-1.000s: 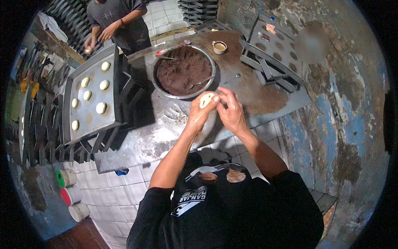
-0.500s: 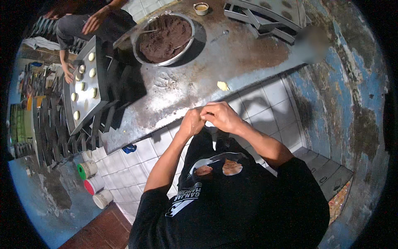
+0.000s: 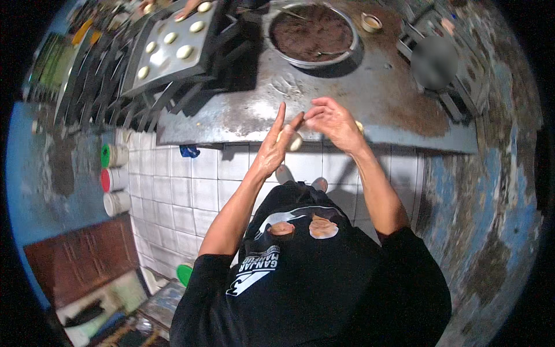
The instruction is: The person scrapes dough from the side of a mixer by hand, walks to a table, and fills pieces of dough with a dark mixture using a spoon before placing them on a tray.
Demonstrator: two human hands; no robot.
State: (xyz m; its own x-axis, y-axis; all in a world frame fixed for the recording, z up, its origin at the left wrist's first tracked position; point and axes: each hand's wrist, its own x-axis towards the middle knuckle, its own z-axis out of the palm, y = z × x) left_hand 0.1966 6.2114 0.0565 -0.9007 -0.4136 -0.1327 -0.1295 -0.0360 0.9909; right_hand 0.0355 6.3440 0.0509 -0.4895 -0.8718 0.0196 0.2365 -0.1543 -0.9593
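Observation:
A pale dough ball (image 3: pixel 295 141) rests in my left hand (image 3: pixel 273 151), on its thumb side, in front of the table edge. That hand's fingers point away from me, some stretched out. My right hand (image 3: pixel 336 128) is just to the right, its fingers apart and slightly curled, with nothing seen in it. Its fingertips come close to the left hand's fingers; whether they touch is unclear. Partly hidden behind the right wrist, a small yellowish dough lump (image 3: pixel 359 125) shows on the metal table (image 3: pixel 231 126). Ahead stands a big metal bowl (image 3: pixel 306 63) of dark brown filling (image 3: pixel 312 32).
At the far left, a tray (image 3: pixel 167 70) with several dough pieces tops a stack of dark trays; another person's hand (image 3: pixel 188 8) is over it. A small cup (image 3: pixel 371 23) and metal trays (image 3: pixel 459 107) stand right. Lidded buckets (image 3: pixel 118 155) line the left floor.
My hands, close together before, have parted, and the dough ball now shows in the left one. The view has turned, shifting the bowl and trays right and up in the picture.

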